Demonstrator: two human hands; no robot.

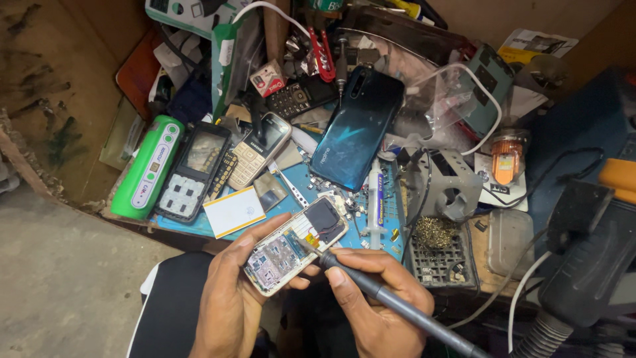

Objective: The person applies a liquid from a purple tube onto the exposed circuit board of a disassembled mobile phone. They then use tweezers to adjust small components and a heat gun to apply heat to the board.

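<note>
My left hand (228, 292) holds an opened keypad phone (295, 242) with its circuit board bared, tilted up off the bench. My right hand (381, 298) grips a dark soldering iron (397, 305) like a pen. Its tip (306, 246) touches the board near the middle of the phone. The iron's handle and cable run off to the lower right.
On the blue mat (199, 225) lie a dark teal smartphone (358, 126) face down, a disassembled keypad phone (195, 172), a beige keypad phone (260, 149), a flux syringe (375, 199) and a white card (234, 211). A green device (149, 166) lies left; an iron stand with brass wool (440, 232) sits right.
</note>
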